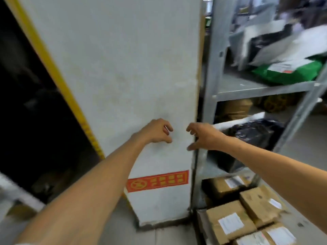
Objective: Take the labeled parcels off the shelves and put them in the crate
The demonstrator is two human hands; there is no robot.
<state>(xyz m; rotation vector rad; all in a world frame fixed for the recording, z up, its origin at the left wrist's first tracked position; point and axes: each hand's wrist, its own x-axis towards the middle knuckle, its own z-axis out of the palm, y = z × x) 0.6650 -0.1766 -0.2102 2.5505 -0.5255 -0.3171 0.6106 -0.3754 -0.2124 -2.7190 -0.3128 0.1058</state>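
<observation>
My left hand (158,131) and my right hand (203,136) are stretched out side by side in front of a white pillar (123,68), fingers curled and apart, holding nothing. A grey metal shelf rack (215,59) stands to the right of them. Its lowest level holds several brown cardboard parcels with white labels (230,222). A black plastic bag (254,132) lies on the middle shelf, just past my right hand. On the upper shelf are a green mailer with a label (290,71) and grey and white bags (276,46). No crate is in view.
The pillar carries a red and yellow sticker (157,181) low down and a yellow strip (53,68) along its left edge. Left of it is a dark opening (26,112). The grey concrete floor (159,236) runs below. The picture is motion-blurred.
</observation>
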